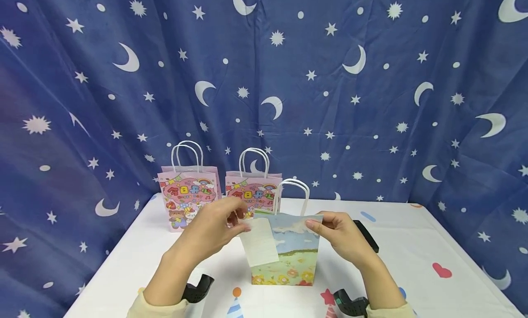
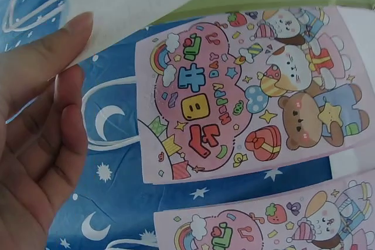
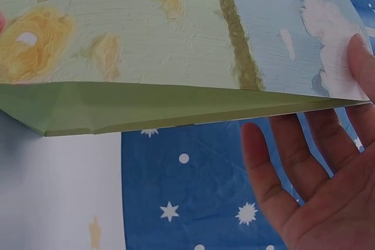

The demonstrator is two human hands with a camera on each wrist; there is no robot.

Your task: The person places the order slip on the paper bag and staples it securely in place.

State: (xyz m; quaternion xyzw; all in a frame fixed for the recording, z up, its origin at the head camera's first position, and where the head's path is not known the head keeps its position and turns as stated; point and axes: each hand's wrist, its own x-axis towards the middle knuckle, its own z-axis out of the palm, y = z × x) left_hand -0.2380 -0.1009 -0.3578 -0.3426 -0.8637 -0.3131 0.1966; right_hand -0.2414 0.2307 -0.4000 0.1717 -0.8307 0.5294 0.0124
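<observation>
L hand: on my feed, left hand (image 1: 214, 222) pinches the white sheet (image 1: 260, 245) btw thumb & fingers, narrow grip.
R hand: right hand (image 1: 341, 234) grips the top R corner of the flower bag (image 1: 296, 247), thumb in front, fingers behind.
Flower bag: upright on the table (image 1: 412, 258), btw both hands, white handles up.
Sheet: tilted, overlapping bag's front L side; can't tell from here if it's attached.
Behind: I see two pink bags (image 1: 191, 189) standing nr the blue curtain (image 1: 288, 79).
R side: black object (image 1: 366, 235) just beyond right hand.
</observation>
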